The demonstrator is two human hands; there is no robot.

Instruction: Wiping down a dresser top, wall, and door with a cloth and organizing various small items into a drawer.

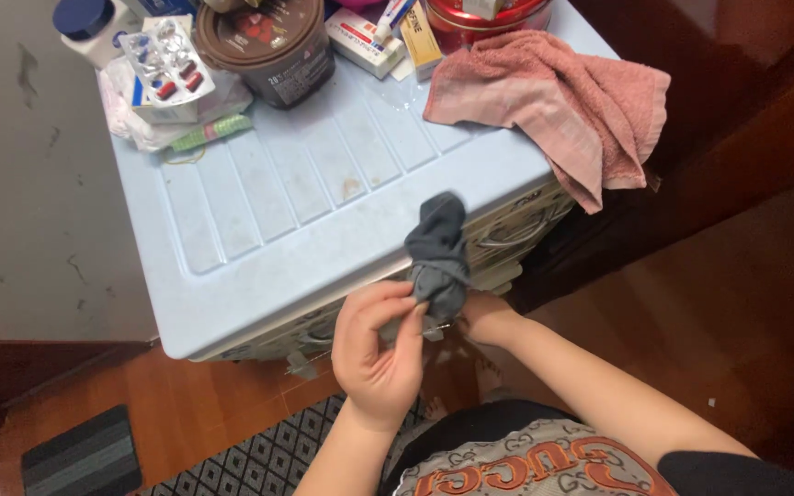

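Observation:
A dark grey sock [438,250], bunched into a roll, stands up between both my hands in front of a light blue plastic drawer cabinet [323,197]. My left hand [377,349] pinches the sock's lower end with thumb and fingers. My right hand [482,317] grips the same end from the other side, mostly hidden behind the sock. The sock's top overlaps the cabinet's front edge.
On the cabinet top lie a pink towel [553,96] hanging over the right edge, a brown tub [268,41], pill blister packs [169,64], small boxes [365,41] and a red tin [489,16]. A patterned mat [268,455] lies on the wooden floor below.

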